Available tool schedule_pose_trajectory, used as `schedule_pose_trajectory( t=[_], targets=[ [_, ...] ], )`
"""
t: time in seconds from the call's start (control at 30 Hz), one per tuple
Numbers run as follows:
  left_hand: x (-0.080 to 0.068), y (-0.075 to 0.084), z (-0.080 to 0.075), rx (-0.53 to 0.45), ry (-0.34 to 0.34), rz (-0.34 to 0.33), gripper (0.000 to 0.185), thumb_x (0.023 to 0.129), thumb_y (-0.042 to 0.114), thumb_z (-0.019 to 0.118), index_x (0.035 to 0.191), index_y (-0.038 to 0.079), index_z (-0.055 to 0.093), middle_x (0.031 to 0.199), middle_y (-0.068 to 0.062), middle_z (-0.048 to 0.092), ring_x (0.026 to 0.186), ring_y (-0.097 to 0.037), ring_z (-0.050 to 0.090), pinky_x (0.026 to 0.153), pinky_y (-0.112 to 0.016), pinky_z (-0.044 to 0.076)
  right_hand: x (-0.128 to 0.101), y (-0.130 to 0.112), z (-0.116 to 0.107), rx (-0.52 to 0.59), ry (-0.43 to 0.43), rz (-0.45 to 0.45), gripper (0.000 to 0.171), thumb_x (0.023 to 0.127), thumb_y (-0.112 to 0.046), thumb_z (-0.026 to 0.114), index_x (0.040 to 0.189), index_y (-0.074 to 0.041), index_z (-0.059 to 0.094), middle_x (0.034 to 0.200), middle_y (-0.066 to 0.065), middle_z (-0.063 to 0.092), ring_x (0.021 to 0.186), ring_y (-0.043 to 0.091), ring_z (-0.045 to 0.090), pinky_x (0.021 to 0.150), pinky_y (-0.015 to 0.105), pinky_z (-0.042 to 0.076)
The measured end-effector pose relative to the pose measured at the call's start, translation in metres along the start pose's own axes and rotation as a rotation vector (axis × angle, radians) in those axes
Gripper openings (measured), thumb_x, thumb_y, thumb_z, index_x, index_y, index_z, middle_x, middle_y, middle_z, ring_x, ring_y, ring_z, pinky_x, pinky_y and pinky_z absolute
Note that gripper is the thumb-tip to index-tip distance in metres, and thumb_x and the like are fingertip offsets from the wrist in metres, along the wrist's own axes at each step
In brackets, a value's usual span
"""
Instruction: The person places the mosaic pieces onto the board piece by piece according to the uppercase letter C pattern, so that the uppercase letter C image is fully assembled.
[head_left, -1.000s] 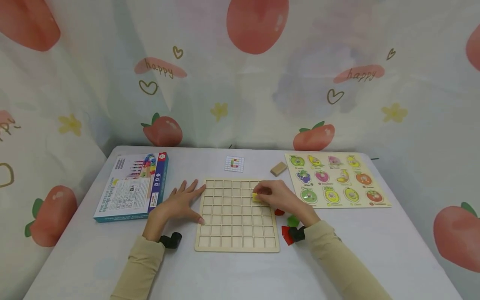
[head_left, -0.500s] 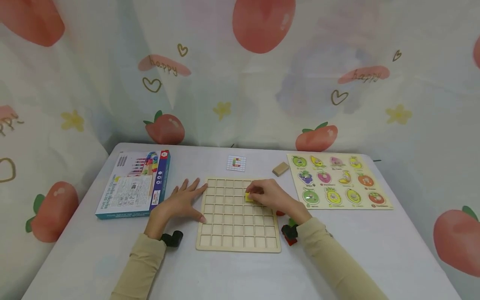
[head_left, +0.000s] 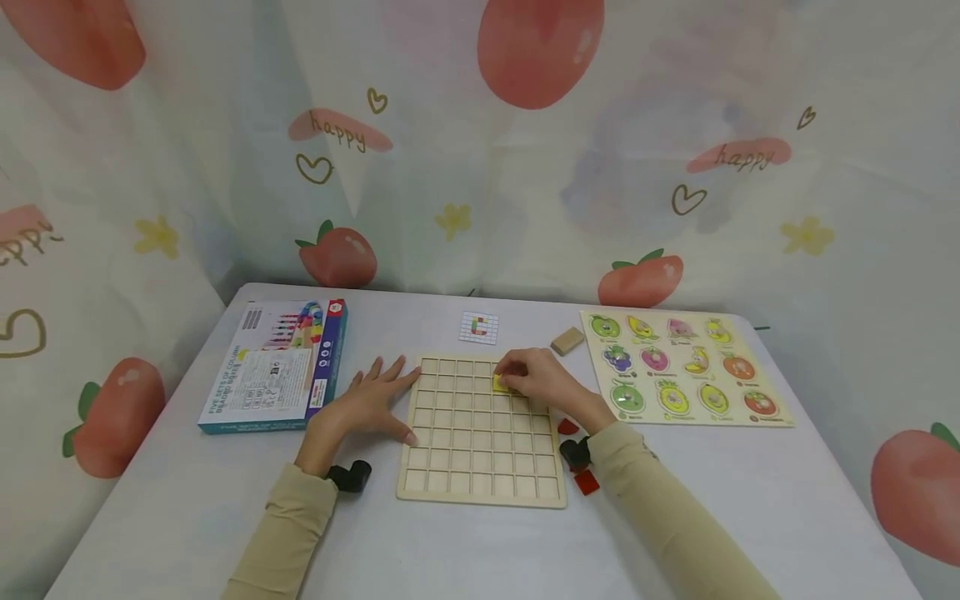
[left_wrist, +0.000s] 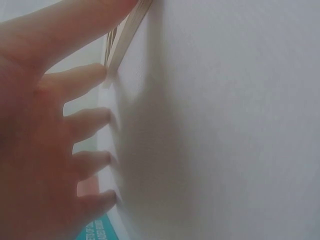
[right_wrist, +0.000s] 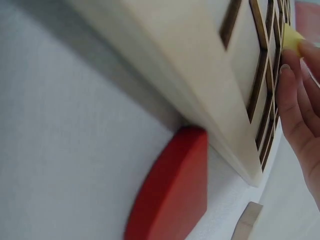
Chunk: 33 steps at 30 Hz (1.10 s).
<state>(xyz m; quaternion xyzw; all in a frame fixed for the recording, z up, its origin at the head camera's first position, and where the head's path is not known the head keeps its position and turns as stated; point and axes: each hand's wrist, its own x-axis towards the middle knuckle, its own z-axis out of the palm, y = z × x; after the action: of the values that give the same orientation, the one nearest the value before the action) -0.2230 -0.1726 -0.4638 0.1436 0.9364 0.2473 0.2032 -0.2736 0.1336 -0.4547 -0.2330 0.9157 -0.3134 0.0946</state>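
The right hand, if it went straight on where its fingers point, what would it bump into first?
Probably the wooden grid board: the right hand points down over it, pinching a yellow piece. I can't tell whether that piece touches the board.

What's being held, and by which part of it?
The right hand pinches a yellow piece by its right side in the head view; the left hand holds nothing.

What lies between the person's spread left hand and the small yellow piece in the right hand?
In the head view, a bare stretch of the pale wooden grid board lies between the left hand and the yellow piece.
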Motion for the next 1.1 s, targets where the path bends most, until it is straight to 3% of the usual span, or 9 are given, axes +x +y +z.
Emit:
schedule_pose_trajectory(
  t=[0.4,0.73,1.1],
  targets=[
    [0.000,0.001,-0.001,0.011,0.004,0.005,0.111,0.075,0.042,0.091,0.164,0.017,0.029,0.173,-0.016,0.009,0.158,-0.048,-0.003,0.125,-0.068,0.000,0.003,-0.001,0.003,-0.130,0.019,-0.035,0.006,0.093,-0.005,0.073,0.095,-0.004,0.079,0.089,0.006,0.076,0.077,0.012,0.064,0.074,0.030,0.056],
    [0.001,-0.002,0.005,0.006,-0.007,-0.010,0.111,0.074,0.044,0.091,0.164,0.020,0.029,0.173,-0.014,0.009,0.158,-0.046,-0.005,0.125,-0.067,-0.001,-0.013,-0.002,0.000,-0.058,0.005,0.040,0.007,0.093,-0.009,0.075,0.100,-0.008,0.077,0.092,0.002,0.075,0.082,0.012,0.063,0.079,0.032,0.056],
    [0.000,-0.001,0.002,-0.002,0.018,0.004,0.110,0.074,0.041,0.092,0.163,0.018,0.031,0.173,-0.015,0.010,0.158,-0.047,-0.004,0.125,-0.067,-0.001,-0.039,0.009,-0.013,-0.013,0.041,0.037,0.012,0.095,-0.014,0.072,0.106,-0.010,0.077,0.096,0.000,0.074,0.086,0.014,0.064,0.081,0.031,0.057]
  ],
)
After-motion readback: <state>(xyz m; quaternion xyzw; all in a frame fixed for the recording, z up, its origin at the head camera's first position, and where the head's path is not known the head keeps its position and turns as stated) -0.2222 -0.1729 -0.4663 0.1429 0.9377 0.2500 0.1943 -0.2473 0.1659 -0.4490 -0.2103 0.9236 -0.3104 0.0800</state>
